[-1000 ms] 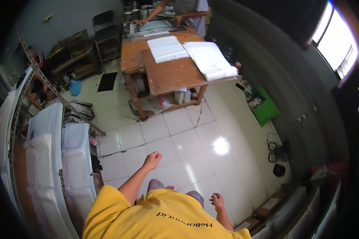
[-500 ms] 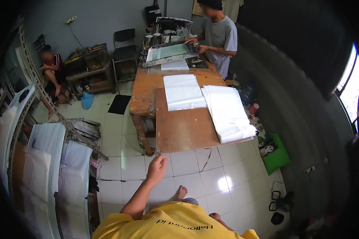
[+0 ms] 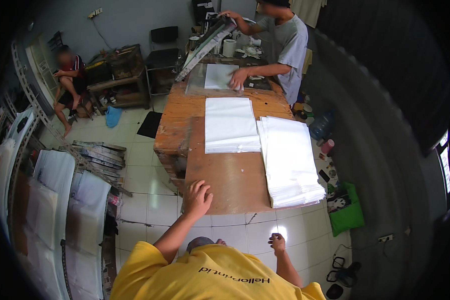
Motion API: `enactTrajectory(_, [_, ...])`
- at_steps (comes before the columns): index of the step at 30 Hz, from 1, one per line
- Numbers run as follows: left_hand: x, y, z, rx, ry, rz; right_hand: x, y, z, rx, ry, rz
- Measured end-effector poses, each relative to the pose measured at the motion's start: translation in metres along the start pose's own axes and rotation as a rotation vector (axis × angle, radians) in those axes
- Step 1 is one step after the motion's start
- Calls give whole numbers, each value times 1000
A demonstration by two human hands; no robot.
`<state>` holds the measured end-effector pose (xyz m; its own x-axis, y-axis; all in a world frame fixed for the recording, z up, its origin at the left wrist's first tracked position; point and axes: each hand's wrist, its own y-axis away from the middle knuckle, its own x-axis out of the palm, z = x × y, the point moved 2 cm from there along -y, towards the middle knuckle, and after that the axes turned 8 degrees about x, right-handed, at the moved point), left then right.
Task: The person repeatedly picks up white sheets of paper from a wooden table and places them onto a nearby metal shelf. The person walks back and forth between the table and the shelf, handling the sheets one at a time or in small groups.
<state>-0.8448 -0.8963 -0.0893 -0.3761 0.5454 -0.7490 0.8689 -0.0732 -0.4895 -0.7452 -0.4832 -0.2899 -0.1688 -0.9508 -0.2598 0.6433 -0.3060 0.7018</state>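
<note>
My left hand (image 3: 198, 199) rests on the near left corner of a brown board (image 3: 227, 182), its fingers spread over the surface. On the board's right side lies a thick, fanned stack of thin white sheets or flat bags (image 3: 291, 162). A smaller white stack (image 3: 230, 125) lies to its left, farther back, reaching onto the orange wooden table (image 3: 177, 117). My right hand (image 3: 277, 242) hangs over the tiled floor, short of the board's front edge. Its fingers are loosely bent, with nothing visible in them.
Across the table a co-worker (image 3: 290, 50) holds up a framed screen (image 3: 207, 50) and touches a white sheet (image 3: 220, 76). Racks with hanging white sheets (image 3: 52, 182) stand at left. A green bag (image 3: 347, 212) sits on the floor at right. Another person (image 3: 70, 75) sits back left.
I have come closer to the board. My left hand has gone from beside its corner onto it, and my right hand has appeared. The co-worker has tilted the screen up.
</note>
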Motion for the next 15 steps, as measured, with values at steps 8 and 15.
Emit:
enactTrajectory(8, [-2,-18,17,-79,70,-104,-11,7,-136,-66,635,89])
enactTrajectory(15, [-3,-83,21,-1,-46,-176,-35,32,-129,227,156,41])
